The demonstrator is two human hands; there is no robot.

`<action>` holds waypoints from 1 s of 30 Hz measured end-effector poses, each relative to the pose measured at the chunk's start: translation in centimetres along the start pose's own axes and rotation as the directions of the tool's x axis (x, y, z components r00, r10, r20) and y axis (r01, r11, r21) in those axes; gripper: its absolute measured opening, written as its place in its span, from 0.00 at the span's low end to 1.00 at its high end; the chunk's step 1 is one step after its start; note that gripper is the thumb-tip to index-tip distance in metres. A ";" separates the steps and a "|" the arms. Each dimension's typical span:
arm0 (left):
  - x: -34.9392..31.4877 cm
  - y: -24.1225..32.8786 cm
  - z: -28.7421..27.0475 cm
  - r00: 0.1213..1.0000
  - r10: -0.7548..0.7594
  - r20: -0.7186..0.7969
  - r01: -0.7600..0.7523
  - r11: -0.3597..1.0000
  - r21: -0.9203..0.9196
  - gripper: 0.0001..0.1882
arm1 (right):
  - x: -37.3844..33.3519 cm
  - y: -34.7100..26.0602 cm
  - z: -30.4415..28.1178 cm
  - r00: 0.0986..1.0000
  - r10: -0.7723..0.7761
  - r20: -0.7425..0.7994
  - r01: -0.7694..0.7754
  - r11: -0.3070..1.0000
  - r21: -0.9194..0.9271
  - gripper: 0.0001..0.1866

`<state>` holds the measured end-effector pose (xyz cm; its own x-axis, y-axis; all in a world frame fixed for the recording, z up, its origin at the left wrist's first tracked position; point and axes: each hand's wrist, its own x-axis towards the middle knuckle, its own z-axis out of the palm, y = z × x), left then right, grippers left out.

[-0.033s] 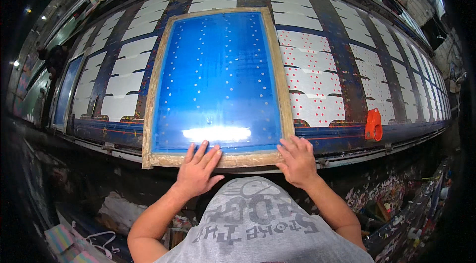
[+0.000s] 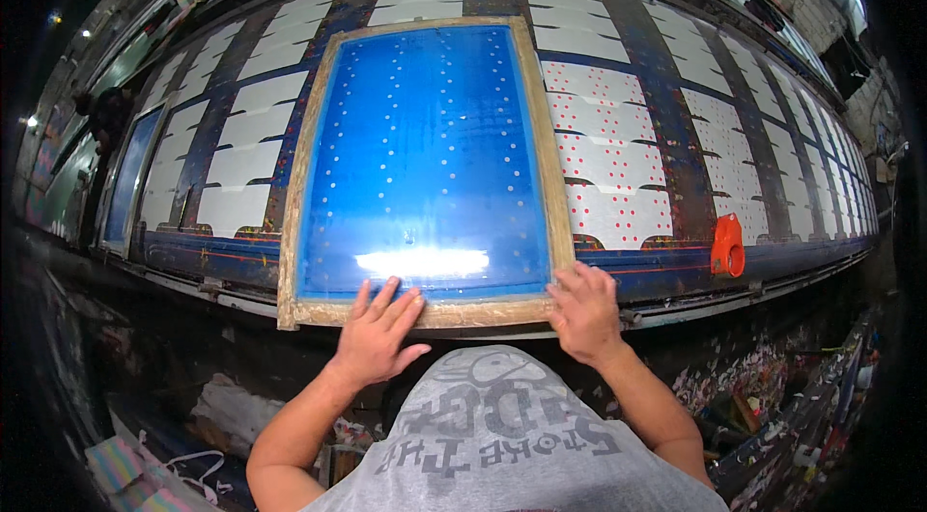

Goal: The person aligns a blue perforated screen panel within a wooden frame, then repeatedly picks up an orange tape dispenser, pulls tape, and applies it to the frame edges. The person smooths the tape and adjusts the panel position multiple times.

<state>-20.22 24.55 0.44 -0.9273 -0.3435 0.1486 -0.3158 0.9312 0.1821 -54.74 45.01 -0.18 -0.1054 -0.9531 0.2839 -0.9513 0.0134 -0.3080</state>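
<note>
A silk screen [image 2: 415,165] with a blue mesh and rows of small pale dots lies on the long printing table. Its worn wooden frame [image 2: 454,313] reaches to the table's near edge. My left hand [image 2: 375,336] rests on the near rail, fingers spread and pointing away from me. At the near right corner, the bent fingers of my right hand [image 2: 586,317] hold the frame, partly hiding the corner. Just right of the screen, white cut sheets [image 2: 613,160] carry red dots. What lies under the mesh is hidden.
More white sheets [image 2: 241,165] lie in columns along the table. An orange piece with a round hole [image 2: 728,247] stands at its near edge, right of the screen. Another framed screen [image 2: 138,169] is at the far left. Scraps [image 2: 744,377] litter the lower right.
The screen has shifted very slightly to the right. My left hand has slid a little left along the near rail, and my right hand a little right at the corner.
</note>
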 end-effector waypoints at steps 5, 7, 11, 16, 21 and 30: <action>-2.3 -10.8 -0.8 0.852 -0.297 -0.431 0.369 0.925 0.093 0.31 | 3.7 4.8 1.2 0.929 0.358 -0.093 -0.321 0.905 0.278 0.24; -2.1 -16.1 -0.7 0.718 -0.517 -0.465 0.579 0.815 -0.014 0.30 | 5.8 6.6 2.7 0.819 0.561 0.122 -0.532 0.662 0.528 0.25; -0.5 -23.6 0.5 0.506 -0.858 -0.090 0.688 0.464 -0.557 0.21 | 9.1 8.1 5.3 0.640 0.681 0.355 -0.649 0.233 0.724 0.27; 1.2 -25.4 2.2 0.289 -0.956 0.043 0.651 0.163 -0.742 0.26 | 10.6 6.6 6.6 0.623 0.723 0.300 -0.519 0.094 0.850 0.23; 2.8 -26.3 -1.5 0.248 -0.968 0.037 0.570 0.115 -0.813 0.31 | 10.7 5.3 6.8 0.584 0.785 0.207 -0.433 0.085 0.898 0.22; 11.2 -27.7 -16.9 0.522 -0.759 -0.389 0.611 0.651 -0.450 0.33 | 9.2 0.5 9.9 0.570 0.806 0.158 -0.148 -0.089 0.985 0.25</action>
<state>-18.50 -7.12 13.46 -0.1667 -0.9334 0.3177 -0.6820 0.3419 0.6465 -53.36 33.27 -6.69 -0.7808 -0.5808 -0.2302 0.3857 -0.1582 -0.9090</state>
